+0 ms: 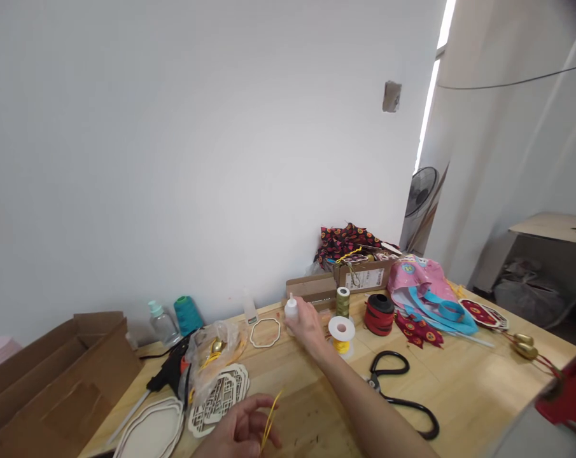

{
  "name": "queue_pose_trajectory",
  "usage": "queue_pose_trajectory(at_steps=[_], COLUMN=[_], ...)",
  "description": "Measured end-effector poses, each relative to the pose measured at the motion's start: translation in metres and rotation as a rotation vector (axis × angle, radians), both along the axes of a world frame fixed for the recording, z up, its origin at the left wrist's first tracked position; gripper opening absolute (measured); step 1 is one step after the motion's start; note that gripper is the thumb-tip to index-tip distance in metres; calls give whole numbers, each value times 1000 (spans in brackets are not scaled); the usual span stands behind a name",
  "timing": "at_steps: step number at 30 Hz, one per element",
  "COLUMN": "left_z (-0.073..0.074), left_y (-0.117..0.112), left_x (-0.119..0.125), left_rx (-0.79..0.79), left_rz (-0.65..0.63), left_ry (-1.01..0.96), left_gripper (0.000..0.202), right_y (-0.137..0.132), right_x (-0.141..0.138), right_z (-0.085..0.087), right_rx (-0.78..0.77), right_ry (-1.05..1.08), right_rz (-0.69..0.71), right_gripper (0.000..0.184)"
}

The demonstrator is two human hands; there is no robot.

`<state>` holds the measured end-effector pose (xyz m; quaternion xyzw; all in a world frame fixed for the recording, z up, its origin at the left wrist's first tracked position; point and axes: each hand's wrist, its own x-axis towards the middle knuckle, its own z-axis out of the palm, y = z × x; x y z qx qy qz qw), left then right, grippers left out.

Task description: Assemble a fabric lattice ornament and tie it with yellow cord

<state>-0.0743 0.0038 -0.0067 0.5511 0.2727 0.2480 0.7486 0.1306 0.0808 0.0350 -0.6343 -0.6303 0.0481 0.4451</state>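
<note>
Near the back of the wooden table, my right hand (pixel 307 324) is closed around a small white squeeze bottle (pixel 291 309) with a pointed tip. My left hand (pixel 247 427) is low at the front, its fingers pinching a thin yellow cord (pixel 270 416) whose ends stick up. Just left of that hand lie cut-out wooden lattice pieces (pixel 216 401). A thin wooden frame ring (pixel 265 333) rests on the table to the left of the bottle. To the right of my right hand stands a white spool of yellow cord (pixel 342 337).
Black-handled scissors (pixel 402 394) lie to the right of my right forearm. Behind them are a red cord spool (pixel 379 315) and a green thread spool (pixel 343 302). A cardboard box (pixel 58 381) fills the left edge. A fabric-filled box (pixel 364 278) stands against the wall.
</note>
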Motion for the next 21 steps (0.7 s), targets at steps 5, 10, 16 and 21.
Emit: queue_pose_trajectory(at_steps=[5, 10, 16, 21], left_z=[0, 5, 23, 60], left_y=[1, -1, 6, 18], left_x=[-1, 9, 24, 42], left_rx=[20, -6, -127, -25], left_rz=[20, 37, 51, 56], left_ry=[77, 47, 93, 308], left_gripper=[67, 61, 68, 51], right_y=[-29, -95, -128, -137], right_x=[-5, -26, -28, -13], right_z=[-1, -6, -23, -32], right_rx=[39, 213, 196, -23], right_ry=[15, 50, 51, 389], right_rz=[1, 494, 617, 446], right_gripper=[55, 30, 31, 30])
